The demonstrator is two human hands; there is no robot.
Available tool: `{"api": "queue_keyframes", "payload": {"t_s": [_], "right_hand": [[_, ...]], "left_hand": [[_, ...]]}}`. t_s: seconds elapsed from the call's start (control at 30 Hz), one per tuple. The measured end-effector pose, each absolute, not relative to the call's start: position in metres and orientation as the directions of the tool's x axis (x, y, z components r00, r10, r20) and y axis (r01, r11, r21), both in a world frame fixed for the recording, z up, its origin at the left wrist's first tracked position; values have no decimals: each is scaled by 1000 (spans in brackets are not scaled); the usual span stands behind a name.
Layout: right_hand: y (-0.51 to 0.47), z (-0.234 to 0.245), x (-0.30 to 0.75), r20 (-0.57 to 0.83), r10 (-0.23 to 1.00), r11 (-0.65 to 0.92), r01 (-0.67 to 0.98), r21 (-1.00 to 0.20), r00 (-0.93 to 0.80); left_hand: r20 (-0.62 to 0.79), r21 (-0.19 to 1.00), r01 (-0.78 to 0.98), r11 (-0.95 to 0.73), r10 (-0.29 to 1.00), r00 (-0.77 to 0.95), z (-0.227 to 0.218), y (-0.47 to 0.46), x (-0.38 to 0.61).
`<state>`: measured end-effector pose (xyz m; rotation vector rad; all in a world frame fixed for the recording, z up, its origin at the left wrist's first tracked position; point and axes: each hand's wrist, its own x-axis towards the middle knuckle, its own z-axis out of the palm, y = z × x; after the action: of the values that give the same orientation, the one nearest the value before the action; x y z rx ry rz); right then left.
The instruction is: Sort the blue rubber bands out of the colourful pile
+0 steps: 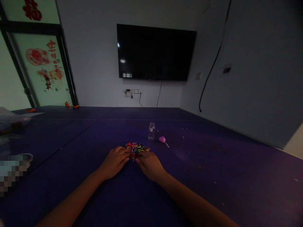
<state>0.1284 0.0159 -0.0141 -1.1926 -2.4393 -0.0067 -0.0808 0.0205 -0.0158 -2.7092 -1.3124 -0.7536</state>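
Observation:
A small heap of many-coloured little bands lies on the dark purple table. My left hand rests palm down at the heap's left side, fingers stretched out and touching its near edge. My right hand lies flat at the heap's right side, fingertips on the bands. Neither hand holds anything that I can see. Just beyond the heap stands a small clear bottle, and a pink lid or funnel lies to its right.
A black screen hangs on the far wall above sockets and cables. A glass door with red paper cut-outs is at the left. Bags and a pale object sit on the table's left edge.

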Motion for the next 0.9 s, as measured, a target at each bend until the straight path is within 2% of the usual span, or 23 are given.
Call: {"api": "queue_keyframes", "payload": {"t_s": [0.2,0.63,0.8,0.9], "right_hand": [[15,-13,125,351,754,630,762,-149,-555],[17,-14,127,360,756,629,759,-168,-547],[17,-14,129,362,774,603,778,-173,-520],[18,-15,131,367,774,603,778,-176,-517]], "left_hand": [[449,181,747,-640,729,516,-20,25,-77],[442,193,758,-623,745,499,-12,22,-74],[483,253,744,-618,747,456,-7,22,-80],[507,332,722,-607,760,406,-5,25,-85]]}}
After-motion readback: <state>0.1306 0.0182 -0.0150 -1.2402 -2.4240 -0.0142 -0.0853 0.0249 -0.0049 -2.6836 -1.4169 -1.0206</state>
